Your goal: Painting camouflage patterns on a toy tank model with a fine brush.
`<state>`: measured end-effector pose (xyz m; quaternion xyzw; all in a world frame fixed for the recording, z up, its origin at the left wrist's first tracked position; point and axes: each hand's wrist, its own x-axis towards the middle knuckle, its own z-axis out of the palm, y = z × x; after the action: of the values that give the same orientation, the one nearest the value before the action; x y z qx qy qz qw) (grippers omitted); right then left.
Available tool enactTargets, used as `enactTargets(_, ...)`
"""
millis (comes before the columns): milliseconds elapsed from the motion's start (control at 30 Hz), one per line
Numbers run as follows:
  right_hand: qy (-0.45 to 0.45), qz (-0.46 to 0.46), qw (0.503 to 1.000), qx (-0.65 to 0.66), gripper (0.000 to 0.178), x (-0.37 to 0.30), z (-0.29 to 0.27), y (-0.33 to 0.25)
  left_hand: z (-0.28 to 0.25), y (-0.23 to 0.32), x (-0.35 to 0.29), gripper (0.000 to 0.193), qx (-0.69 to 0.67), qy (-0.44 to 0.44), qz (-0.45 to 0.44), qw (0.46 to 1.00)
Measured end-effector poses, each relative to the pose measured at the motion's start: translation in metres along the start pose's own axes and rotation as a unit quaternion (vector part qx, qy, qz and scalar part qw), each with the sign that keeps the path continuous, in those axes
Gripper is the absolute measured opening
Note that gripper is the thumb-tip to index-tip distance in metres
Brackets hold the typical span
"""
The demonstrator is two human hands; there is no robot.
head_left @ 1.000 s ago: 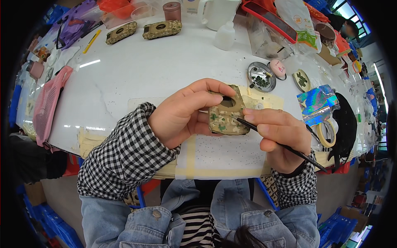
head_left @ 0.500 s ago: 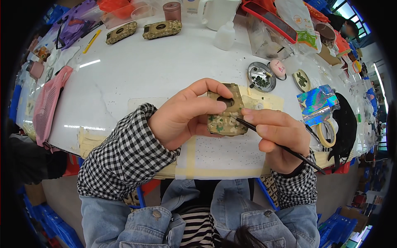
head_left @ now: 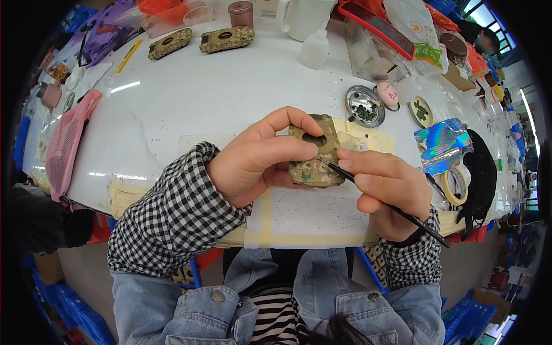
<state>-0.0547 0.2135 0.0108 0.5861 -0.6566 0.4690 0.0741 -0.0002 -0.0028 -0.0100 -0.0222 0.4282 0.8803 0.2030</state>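
Above table [head_left: 172, 115], camouflage shell [head_left: 313, 168], long axis near-to-far

Three camouflage hulls are counted: the held hull [head_left: 315, 171], the left hull [head_left: 170, 44] and the right hull [head_left: 226, 40]. Two hands are seen, the left hand [head_left: 247, 158] and the right hand [head_left: 398, 185], with one black tool [head_left: 417, 221]. Two dishes are shown, a metal dish [head_left: 359, 94] and a cream dish [head_left: 426, 122]; the green bits [head_left: 363, 112] piled in the former are too small to be counted. One phone [head_left: 376, 30], one pitcher [head_left: 307, 20], one bottle [head_left: 314, 50], one knife [head_left: 128, 56], one foil pouch [head_left: 441, 146] and, beside it, one tape roll [head_left: 457, 202] are also captured.
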Motion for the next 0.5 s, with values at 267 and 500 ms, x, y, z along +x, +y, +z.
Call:
enactTargets(267,-0.006,-0.015,1.0,-0.012,0.033,0.0013,-0.0002,0.0013,-0.0015,-0.0021,0.0002,0.026,0.003,0.003,0.009,1.0)
enactTargets(500,-0.005,-0.018,1.0,-0.012,0.033,0.0019,0.0008,0.0019,0.0002,-0.0009,-0.0015,0.027,0.015,0.007,0.008,1.0)
